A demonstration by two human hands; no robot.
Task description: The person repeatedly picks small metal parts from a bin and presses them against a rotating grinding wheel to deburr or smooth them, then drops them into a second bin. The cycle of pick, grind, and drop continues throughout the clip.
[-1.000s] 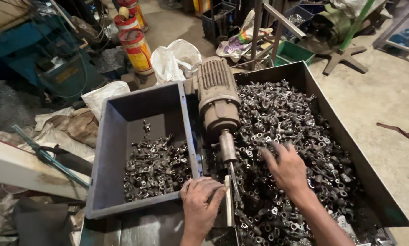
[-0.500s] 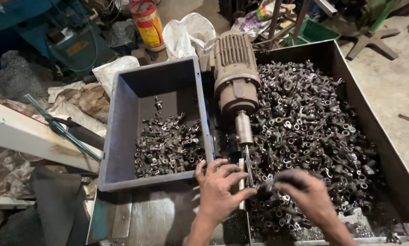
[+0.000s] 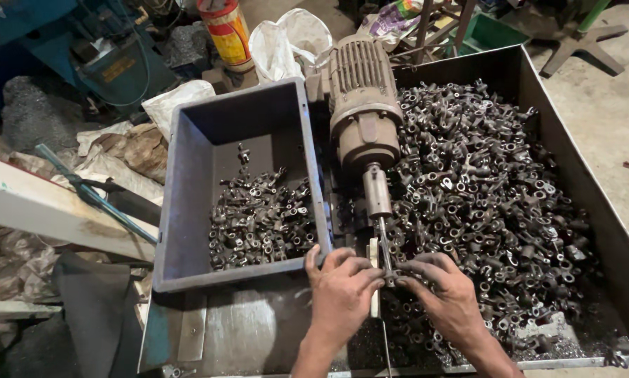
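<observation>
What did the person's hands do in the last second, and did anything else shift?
The right hand came back off the heap of small metal parts and met the left hand at the thin spindle below the motor, fingertips pinching something small there. The grey crate and its parts stayed put.

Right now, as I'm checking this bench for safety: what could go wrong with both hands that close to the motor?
Both hands, left hand and right hand, meet at the thin spindle of the electric motor; if it spins, fingers could get caught. The heaped metal fittings might scrape bare skin.
</observation>
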